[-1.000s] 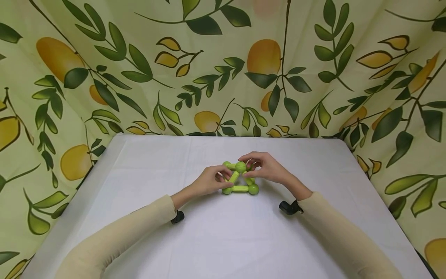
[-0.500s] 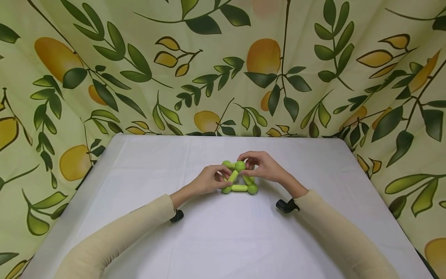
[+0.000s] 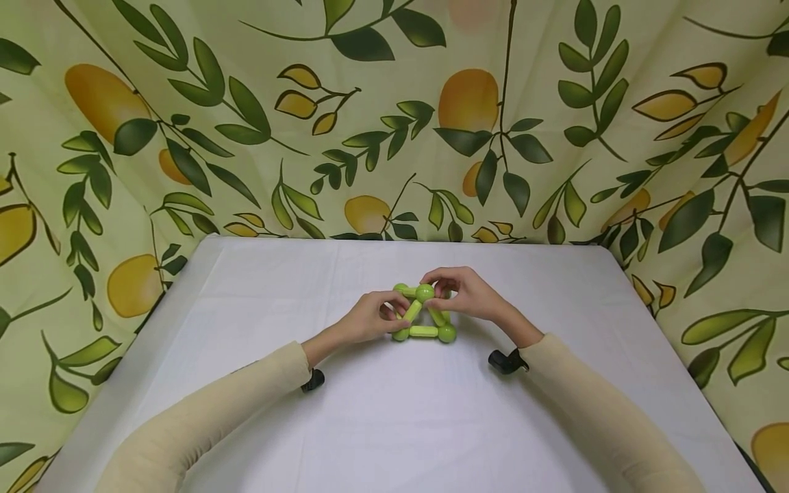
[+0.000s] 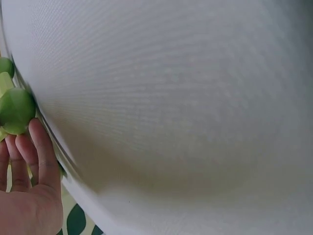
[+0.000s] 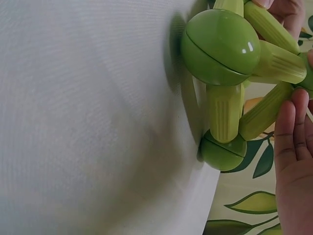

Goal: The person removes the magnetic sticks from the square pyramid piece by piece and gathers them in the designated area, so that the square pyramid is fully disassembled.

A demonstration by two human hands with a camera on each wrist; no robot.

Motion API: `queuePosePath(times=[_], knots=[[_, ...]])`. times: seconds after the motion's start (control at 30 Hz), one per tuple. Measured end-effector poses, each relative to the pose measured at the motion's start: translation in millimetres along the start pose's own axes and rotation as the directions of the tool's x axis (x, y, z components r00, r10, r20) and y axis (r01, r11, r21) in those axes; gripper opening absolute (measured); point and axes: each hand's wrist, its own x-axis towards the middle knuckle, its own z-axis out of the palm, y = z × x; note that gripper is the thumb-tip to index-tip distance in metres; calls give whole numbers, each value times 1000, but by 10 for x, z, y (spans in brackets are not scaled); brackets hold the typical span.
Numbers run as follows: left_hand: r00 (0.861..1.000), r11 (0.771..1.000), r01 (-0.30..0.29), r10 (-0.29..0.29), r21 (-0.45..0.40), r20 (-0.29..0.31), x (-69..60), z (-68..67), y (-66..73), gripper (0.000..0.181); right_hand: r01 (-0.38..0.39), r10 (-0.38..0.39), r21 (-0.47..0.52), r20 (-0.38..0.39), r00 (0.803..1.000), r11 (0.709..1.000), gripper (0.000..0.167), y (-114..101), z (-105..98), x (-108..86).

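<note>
A small pyramid-shaped frame of lime-green rods and darker green balls, likely a magnetic building toy, stands on the table. In the head view its front bottom rod (image 3: 423,331) lies between two corner balls. My left hand (image 3: 366,318) pinches the slanting left rod (image 3: 412,311) between thumb and fingers. At the apex, my right hand (image 3: 465,294) holds the top ball (image 3: 424,293) from the right. The right wrist view shows a bottom ball (image 5: 220,46) up close, with several rods meeting it. In the left wrist view a green ball (image 4: 17,110) sits by my left fingertips. My hands hide the frame's far parts.
The table (image 3: 382,418) is covered with a white cloth, and its back edge meets a leaf-and-fruit patterned curtain (image 3: 394,137). Black wrist cameras hang under my left cuff (image 3: 292,363) and right cuff (image 3: 542,352).
My right hand has shifted slightly left, and the green frame moved a little left and up with it. Over the last half second both hands stay almost still.
</note>
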Motion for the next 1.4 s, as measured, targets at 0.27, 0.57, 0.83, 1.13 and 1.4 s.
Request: queuePosePath(times=[0.27, 0.57, 0.83, 1.13, 1.4], knots=[[1000, 1000, -14, 14, -4, -3, 4, -12, -13, 23, -13, 13, -9, 13, 1000, 1000, 26, -10, -9, 28], [1000, 1000, -6, 6, 12, -2, -6, -17, -4, 24, 7, -6, -34, 32, 999, 999, 21, -22, -9, 59], [1000, 1000, -22, 22, 16, -8, -2, -21, -10, 25, -5, 6, -41, 18, 1000, 999, 23, 281, 17, 111], [997, 996, -77, 77, 41, 12, 26, -16, 3, 23, 26, -27, -23, -75, 997, 999, 26, 421, -49, 96], [998, 995, -64, 64, 80, -3, 63, -45, 22, 24, -28, 21, -62, -111, 994, 998, 24, 448, -153, 117]])
